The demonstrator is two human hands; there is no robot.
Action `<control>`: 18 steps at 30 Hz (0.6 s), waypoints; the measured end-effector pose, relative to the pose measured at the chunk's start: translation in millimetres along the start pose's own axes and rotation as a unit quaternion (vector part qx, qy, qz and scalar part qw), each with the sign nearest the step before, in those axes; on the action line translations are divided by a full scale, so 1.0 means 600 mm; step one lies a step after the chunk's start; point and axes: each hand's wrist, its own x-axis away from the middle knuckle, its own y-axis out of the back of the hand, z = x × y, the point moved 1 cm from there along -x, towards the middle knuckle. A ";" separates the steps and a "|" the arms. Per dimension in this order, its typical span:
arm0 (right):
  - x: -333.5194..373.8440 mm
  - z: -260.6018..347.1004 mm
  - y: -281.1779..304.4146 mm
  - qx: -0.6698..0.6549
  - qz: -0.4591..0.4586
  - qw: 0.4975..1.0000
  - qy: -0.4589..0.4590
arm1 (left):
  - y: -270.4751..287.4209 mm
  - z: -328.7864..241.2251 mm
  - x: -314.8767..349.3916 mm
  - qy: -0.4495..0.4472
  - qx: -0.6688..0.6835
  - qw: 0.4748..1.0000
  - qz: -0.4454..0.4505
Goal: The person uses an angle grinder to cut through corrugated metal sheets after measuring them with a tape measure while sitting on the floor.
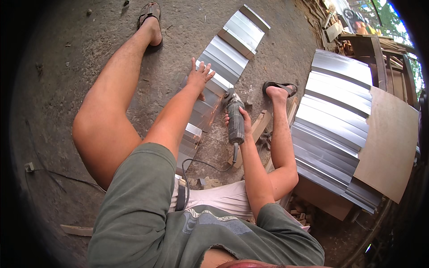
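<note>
A long strip of ribbed, shiny sheet metal lies on the ground between my legs, running from the far middle back toward me. My left hand is pressed on it with fingers spread. My right hand is wrapped round the body of an angle grinder. The grinder's disc end meets the strip's right edge, just right of my left hand. Orange sparks spray from there toward me along the metal. A dark power cord curves from the grinder's rear toward my lap.
To the right, a stack of ribbed metal sheets lies beside a tan board. Wooden offcuts lie by my right leg. Scrap wood and a wooden frame stand at far right. Another cable crosses the concrete at left.
</note>
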 end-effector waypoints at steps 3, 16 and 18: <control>-0.002 -0.002 0.003 -0.006 0.009 1.000 -0.009 | 0.001 0.000 0.000 0.000 0.000 1.000 0.000; -0.003 -0.014 0.011 -0.006 -0.011 1.000 -0.009 | 0.001 0.000 0.002 -0.003 0.009 1.000 -0.008; 0.000 -0.012 0.009 -0.020 -0.016 0.999 -0.020 | -0.004 0.002 0.000 -0.006 0.014 1.000 -0.013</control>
